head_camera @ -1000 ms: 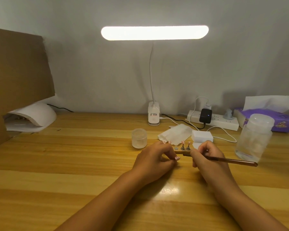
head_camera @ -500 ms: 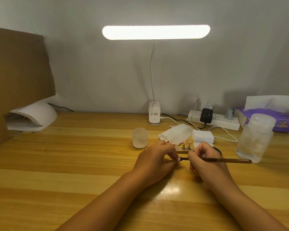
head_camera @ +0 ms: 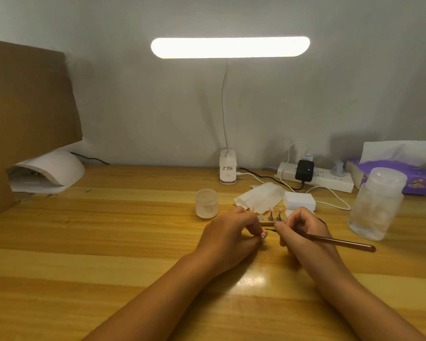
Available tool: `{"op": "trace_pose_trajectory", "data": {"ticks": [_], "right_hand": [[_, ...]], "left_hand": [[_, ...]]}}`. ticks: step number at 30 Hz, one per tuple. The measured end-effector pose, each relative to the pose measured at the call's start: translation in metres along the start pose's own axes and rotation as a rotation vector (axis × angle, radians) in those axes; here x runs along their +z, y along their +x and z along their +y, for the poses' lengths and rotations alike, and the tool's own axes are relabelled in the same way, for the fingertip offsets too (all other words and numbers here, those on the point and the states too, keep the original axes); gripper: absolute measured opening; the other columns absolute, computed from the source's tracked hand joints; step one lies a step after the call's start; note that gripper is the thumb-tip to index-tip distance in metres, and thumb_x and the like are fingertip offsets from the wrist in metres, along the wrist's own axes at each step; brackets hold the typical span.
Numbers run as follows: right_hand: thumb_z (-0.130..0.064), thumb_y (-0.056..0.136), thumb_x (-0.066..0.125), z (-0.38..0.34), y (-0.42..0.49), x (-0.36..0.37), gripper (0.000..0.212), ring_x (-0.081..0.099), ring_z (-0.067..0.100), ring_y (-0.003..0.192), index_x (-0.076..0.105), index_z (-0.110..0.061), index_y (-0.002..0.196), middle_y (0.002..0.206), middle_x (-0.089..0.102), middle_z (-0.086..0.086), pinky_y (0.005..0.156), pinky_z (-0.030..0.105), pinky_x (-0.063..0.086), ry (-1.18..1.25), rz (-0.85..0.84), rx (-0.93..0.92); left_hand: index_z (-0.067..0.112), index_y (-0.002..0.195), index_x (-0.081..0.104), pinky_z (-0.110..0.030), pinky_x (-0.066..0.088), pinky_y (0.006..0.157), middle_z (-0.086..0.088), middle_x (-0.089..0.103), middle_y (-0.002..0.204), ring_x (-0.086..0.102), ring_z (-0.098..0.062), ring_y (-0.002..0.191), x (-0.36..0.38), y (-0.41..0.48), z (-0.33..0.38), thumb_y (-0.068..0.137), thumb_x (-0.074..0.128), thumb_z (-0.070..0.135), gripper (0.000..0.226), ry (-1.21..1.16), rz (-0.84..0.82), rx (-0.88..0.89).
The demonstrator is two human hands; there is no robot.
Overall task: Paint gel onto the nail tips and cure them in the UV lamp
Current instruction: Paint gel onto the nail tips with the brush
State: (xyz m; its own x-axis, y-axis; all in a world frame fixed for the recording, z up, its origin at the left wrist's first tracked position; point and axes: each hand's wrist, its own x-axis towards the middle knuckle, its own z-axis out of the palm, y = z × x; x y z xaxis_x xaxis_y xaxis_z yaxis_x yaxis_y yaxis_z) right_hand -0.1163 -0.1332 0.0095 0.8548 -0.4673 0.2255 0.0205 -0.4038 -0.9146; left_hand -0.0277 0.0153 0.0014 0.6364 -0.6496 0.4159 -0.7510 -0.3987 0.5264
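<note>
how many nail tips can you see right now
3 for sure: one nail tip pinched by the left hand, two tips on stands between it and the right hand. A pinkish spot behind the left hand could be a fourth.

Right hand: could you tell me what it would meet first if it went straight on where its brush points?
Probably the pink nail tip the left hand pinches; the brush ends just short, depth unclear.

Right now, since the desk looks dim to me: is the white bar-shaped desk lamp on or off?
On. The white bar-shaped desk lamp glows brightly, and its glare shines on the wooden table.
</note>
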Motion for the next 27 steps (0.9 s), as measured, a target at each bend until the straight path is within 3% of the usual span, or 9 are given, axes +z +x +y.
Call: {"op": "trace_pose_trajectory", "data": {"ticks": [3, 7, 10, 16, 22, 27], "right_hand": [[-0.021, 0.088, 0.067, -0.0008, -0.0008, -0.0001, 0.016, 0.059, 0.005, 0.056, 0.057, -0.011, 0.082, 0.068, 0.066, 0.006, 0.047, 0.017, 0.045, -0.039, -0.001, -0.014], [-0.019, 0.086, 0.068, -0.0050, -0.0025, 0.0005, 0.015, 0.063, 0.028, 0.072, 0.057, -0.010, 0.082, 0.074, 0.066, 0.013, 0.062, 0.039, 0.053, -0.098, -0.038, -0.016], [-0.016, 0.084, 0.068, -0.0071, -0.0031, 0.0001, 0.014, 0.063, 0.028, 0.070, 0.057, -0.008, 0.081, 0.070, 0.065, 0.013, 0.065, 0.044, 0.054, -0.110, -0.059, -0.008], [-0.018, 0.083, 0.067, -0.0058, -0.0031, 0.0002, 0.018, 0.054, 0.006, 0.052, 0.055, -0.005, 0.082, 0.065, 0.061, 0.011, 0.056, 0.031, 0.049, -0.093, -0.118, 0.007], [-0.011, 0.089, 0.062, -0.0015, 0.0006, -0.0004, 0.013, 0.051, 0.002, 0.042, 0.055, -0.003, 0.081, 0.054, 0.064, 0.004, 0.041, 0.013, 0.039, 0.002, -0.064, 0.019], [-0.023, 0.093, 0.061, -0.0009, -0.0006, 0.0011, 0.018, 0.052, 0.003, 0.044, 0.055, -0.008, 0.084, 0.061, 0.069, 0.004, 0.043, 0.014, 0.039, -0.007, -0.055, 0.005]], "left_hand": [[0.035, 0.081, 0.059, -0.022, 0.034, 0.059, 0.013, 0.059, 0.094, 0.049, -0.001, 0.071, 0.0002, 0.0000, -0.0003, 0.087, 0.071, 0.033, 0.013, -0.004, 0.001, -0.004], [0.036, 0.081, 0.058, -0.022, 0.034, 0.060, 0.012, 0.060, 0.093, 0.048, 0.000, 0.071, 0.0009, 0.0005, -0.0009, 0.086, 0.072, 0.029, 0.016, -0.001, -0.001, 0.001], [0.037, 0.081, 0.059, -0.022, 0.034, 0.060, 0.013, 0.060, 0.093, 0.048, 0.001, 0.070, 0.0012, 0.0007, -0.0019, 0.085, 0.073, 0.028, 0.017, -0.004, 0.000, 0.002], [0.033, 0.083, 0.064, -0.023, 0.034, 0.059, 0.014, 0.059, 0.092, 0.050, 0.000, 0.069, 0.0014, 0.0005, -0.0019, 0.085, 0.073, 0.028, 0.011, -0.002, -0.002, -0.012], [0.039, 0.079, 0.055, -0.022, 0.034, 0.060, 0.016, 0.058, 0.091, 0.051, -0.002, 0.069, 0.0003, 0.0011, -0.0004, 0.085, 0.073, 0.029, 0.021, -0.009, -0.007, -0.029], [0.030, 0.086, 0.065, -0.025, 0.040, 0.063, 0.013, 0.061, 0.096, 0.052, -0.005, 0.075, -0.0003, 0.0007, -0.0010, 0.085, 0.073, 0.027, 0.008, -0.002, -0.015, -0.028]]}}
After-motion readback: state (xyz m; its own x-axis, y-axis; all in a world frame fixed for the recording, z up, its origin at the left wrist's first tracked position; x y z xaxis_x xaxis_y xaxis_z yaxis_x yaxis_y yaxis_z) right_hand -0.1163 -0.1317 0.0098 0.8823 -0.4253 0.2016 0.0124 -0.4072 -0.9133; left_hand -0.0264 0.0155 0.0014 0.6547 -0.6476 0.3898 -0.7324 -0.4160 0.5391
